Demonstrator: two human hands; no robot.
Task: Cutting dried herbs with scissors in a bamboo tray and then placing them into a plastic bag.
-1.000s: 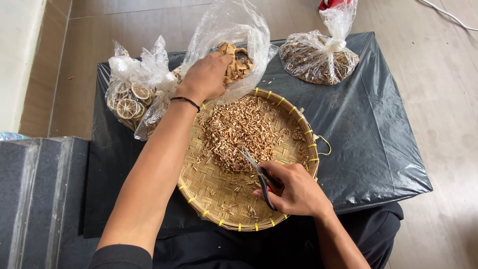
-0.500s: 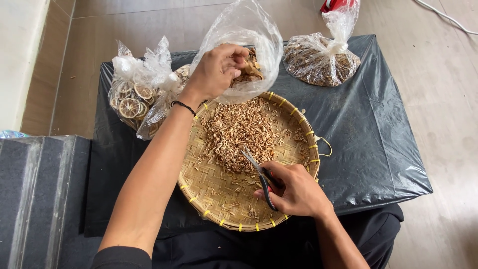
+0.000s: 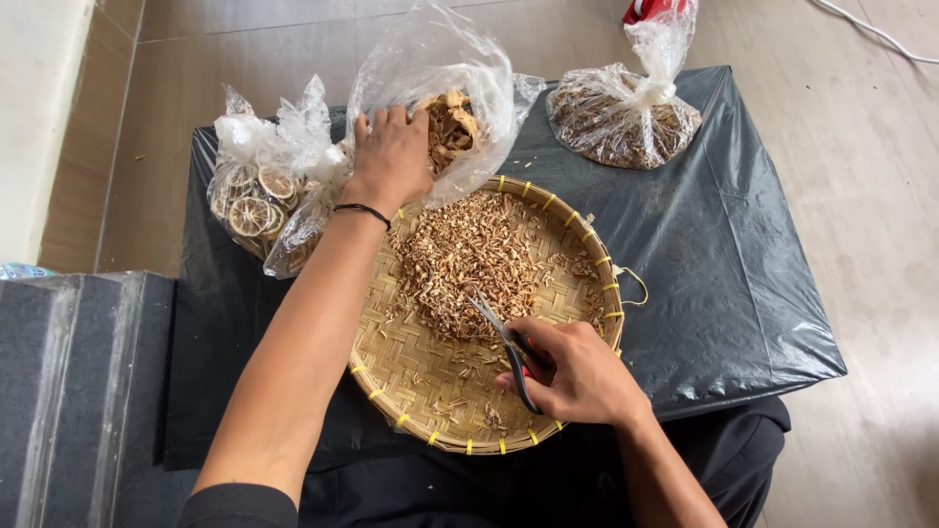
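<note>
A person's left hand (image 3: 391,156) reaches into an open clear plastic bag (image 3: 440,88) at the far edge of a round woven bamboo tray (image 3: 430,391), fingers curled over pale dried pieces (image 3: 455,122); whether it grips any cannot be told. The right hand (image 3: 577,372), near right, is closed around scissors (image 3: 509,347). Lifting a small amount keeps cutting tidy. Chopped tan slivers (image 3: 469,254) are heaped mid-tray.
</note>
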